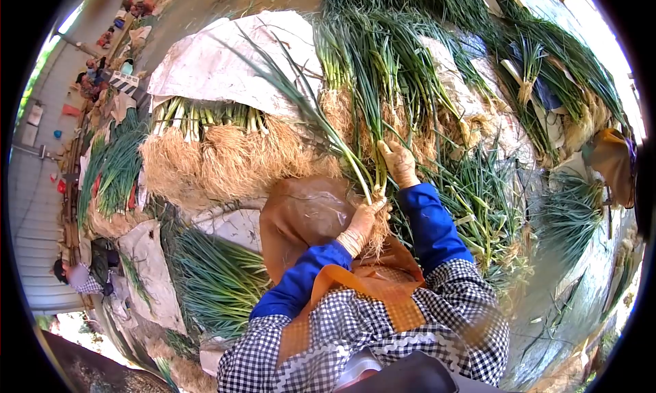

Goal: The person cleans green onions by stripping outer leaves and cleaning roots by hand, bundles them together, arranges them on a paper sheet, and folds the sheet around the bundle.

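Note:
My left hand, in a pale glove, is closed around the lower stalks of a few green onions just above their stringy roots. The roots hang below that hand over my brown apron. Higher up on the same stalks, my right hand, also gloved, has its fingers bent in against them; the fingertips are partly hidden. The held leaves fan up and to the left. Behind them lies a row of green onions with pale roots.
Left of my hands, bundled green onions with thick roots lie under a white sheet. Loose leaves are heaped at right. More piles surround me. A co-worker is at far left, with other people farther back.

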A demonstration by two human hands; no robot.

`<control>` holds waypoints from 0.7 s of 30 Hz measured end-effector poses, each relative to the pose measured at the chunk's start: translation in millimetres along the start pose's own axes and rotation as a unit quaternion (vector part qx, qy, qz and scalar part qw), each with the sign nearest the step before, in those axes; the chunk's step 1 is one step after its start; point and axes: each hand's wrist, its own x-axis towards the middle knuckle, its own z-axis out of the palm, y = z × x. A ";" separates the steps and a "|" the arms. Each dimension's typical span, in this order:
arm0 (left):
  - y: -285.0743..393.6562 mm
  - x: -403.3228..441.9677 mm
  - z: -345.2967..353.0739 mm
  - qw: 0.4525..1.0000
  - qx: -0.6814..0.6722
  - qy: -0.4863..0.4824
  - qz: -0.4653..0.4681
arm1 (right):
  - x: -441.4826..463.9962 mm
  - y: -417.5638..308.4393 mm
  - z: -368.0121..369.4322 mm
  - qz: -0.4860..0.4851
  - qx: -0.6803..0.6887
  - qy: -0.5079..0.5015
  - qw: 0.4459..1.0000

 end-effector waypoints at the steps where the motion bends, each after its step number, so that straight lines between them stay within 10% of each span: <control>1: -5.9 5.3 -0.4 0.999 -0.004 0.023 0.046 | -7.7 -2.0 -3.2 -0.036 -0.031 0.021 0.999; 3: -12.2 9.7 0.1 0.997 -0.007 0.039 0.073 | -11.8 35.0 24.6 -0.223 -0.100 0.155 0.957; 6: -20.8 17.0 -9.3 0.996 -0.030 0.049 0.063 | -42.5 19.4 -24.3 -0.301 -0.237 0.052 0.922; 8: -23.6 21.4 -7.9 0.992 -0.038 0.008 0.123 | -48.7 1.8 -45.4 -0.049 -0.119 -0.029 0.991; 14: -34.4 33.0 -7.6 0.976 0.051 0.035 0.207 | -4.9 -16.7 -41.2 -0.070 -0.258 -0.226 0.937; 16: -31.1 32.7 -7.3 0.977 0.076 0.040 0.195 | -7.4 -1.3 -30.5 -0.147 -0.300 -0.202 0.921; 18: -26.1 25.3 -0.2 0.977 0.061 0.054 0.196 | -14.8 30.6 -28.1 -0.444 -0.269 -0.010 0.855; 19: -23.4 22.8 2.3 0.977 0.049 0.068 0.196 | -31.5 -4.8 -60.8 -0.296 -0.371 -0.183 0.861; 21: -31.6 30.2 -8.4 0.984 0.002 0.044 0.173 | -77.9 11.2 -72.1 -0.396 -0.266 -0.157 0.865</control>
